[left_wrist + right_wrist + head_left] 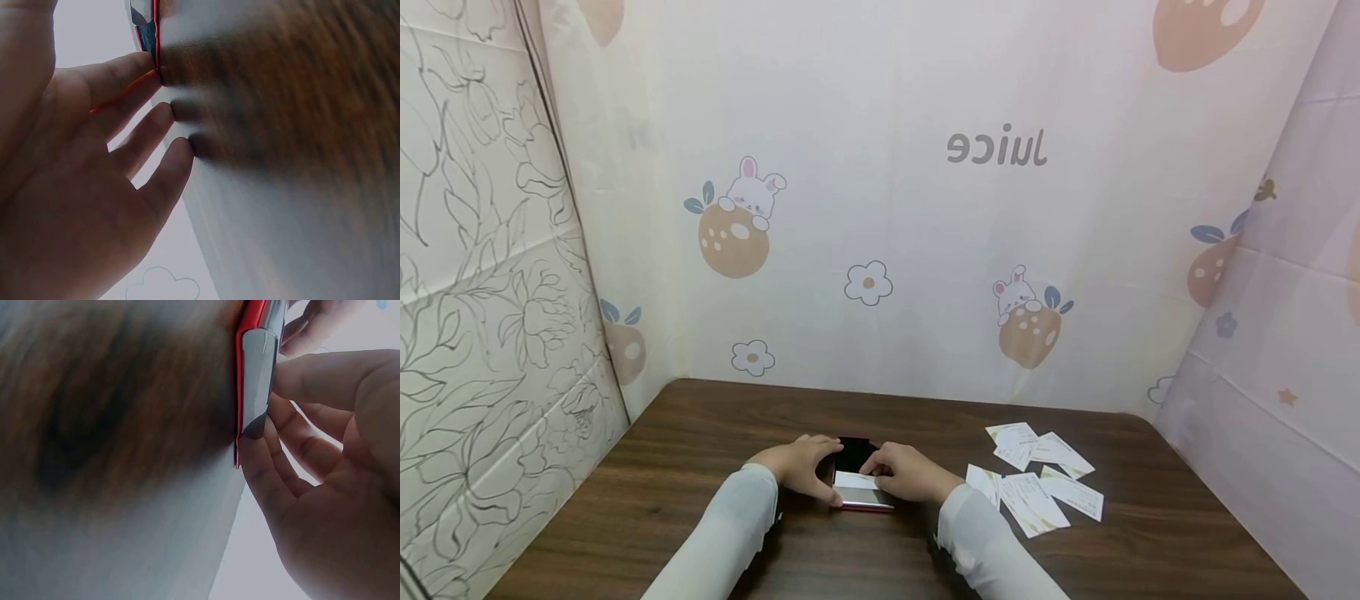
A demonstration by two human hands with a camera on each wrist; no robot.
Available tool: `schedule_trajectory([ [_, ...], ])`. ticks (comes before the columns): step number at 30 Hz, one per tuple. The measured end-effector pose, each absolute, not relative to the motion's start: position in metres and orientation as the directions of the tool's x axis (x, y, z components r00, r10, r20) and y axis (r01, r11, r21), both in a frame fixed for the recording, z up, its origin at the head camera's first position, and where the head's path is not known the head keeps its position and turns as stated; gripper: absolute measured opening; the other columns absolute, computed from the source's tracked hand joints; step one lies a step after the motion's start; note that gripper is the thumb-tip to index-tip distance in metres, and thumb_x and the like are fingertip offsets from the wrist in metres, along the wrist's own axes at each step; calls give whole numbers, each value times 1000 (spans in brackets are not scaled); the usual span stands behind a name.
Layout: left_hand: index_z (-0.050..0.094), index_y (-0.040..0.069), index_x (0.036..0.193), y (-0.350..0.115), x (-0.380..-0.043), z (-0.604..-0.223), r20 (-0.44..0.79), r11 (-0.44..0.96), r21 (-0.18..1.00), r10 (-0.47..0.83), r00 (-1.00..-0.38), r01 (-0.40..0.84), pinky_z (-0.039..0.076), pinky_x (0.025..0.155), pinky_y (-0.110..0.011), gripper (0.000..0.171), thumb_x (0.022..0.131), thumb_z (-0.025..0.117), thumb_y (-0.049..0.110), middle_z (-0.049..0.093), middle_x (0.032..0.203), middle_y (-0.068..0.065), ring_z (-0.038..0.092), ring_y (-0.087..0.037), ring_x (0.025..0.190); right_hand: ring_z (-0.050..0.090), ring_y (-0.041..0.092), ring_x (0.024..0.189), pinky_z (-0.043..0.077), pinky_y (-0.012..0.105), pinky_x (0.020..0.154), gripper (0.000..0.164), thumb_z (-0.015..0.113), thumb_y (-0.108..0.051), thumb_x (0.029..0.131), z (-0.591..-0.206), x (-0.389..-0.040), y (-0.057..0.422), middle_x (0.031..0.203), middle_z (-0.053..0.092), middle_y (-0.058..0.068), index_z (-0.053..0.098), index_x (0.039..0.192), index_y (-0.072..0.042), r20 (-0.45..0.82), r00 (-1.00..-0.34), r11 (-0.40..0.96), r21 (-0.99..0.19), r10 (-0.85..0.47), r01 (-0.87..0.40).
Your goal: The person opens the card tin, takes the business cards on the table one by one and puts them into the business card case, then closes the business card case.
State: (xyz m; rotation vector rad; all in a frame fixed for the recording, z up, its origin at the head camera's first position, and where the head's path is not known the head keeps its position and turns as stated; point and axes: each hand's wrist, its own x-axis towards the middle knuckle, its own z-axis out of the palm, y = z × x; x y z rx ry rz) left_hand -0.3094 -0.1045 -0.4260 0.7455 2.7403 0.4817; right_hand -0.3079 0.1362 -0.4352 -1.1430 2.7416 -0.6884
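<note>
Dark wood-grain worktop (1150,542), pale bunny-print curtain (895,208) right behind its far edge, plus some sketchy-flower sheet (482,250) off the left edge.

Dark wooden table (850,562), scattered white cards (1033,502), red-edged case (859,497)

The card case (850,457) is lying on the worktop (865,554) between the left grip (801,467) and the right grip (912,473), both of which are touching it. A card (853,480) is lying over the case's nearer half, with the rest of the case stretching behind. To the right of the right grip, loose cards are lying in two groups: a back group (1058,452) and, nearer the person, a front group (1032,503). Behind the worktop, a curtain (880,217) is hanging.
</note>
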Motion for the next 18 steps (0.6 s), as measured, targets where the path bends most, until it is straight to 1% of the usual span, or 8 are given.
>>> schedule_trajectory([
  [4,46,11,150,-105,-310,-427,-160,813,382,526,-835,439,37,108,-53,91,76,82,51,43,152,-7,37,-31,139,56,10,85,50,27,77,19,66,1,91,-437,-309,136,93,62,1,75,105,-9,99,-706,609,-432,-701,-665],
  [8,47,13,150,-105,-311,-429,-158,811,388,527,-835,438,37,107,-53,91,76,82,52,43,152,-6,37,-30,139,54,8,81,49,26,74,19,66,1,91,-437,-309,136,91,60,-1,75,105,-9,101,-701,605,-429,-706,-671],
  [14,47,13,150,-105,-311,-430,-162,816,389,518,-840,428,38,107,-53,91,75,83,52,44,152,-5,37,-29,139,49,5,78,46,26,71,18,65,-3,93,-436,-309,137,92,60,-3,75,106,-10,97,-700,609,-419,-707,-673],
  [18,47,13,149,-104,-310,-428,-163,817,392,515,-842,424,38,107,-52,91,75,83,52,44,151,-4,37,-28,139,53,6,83,48,27,75,17,65,-6,95,-436,-308,137,96,62,-3,75,107,-10,97,-703,613,-415,-705,-672],
])
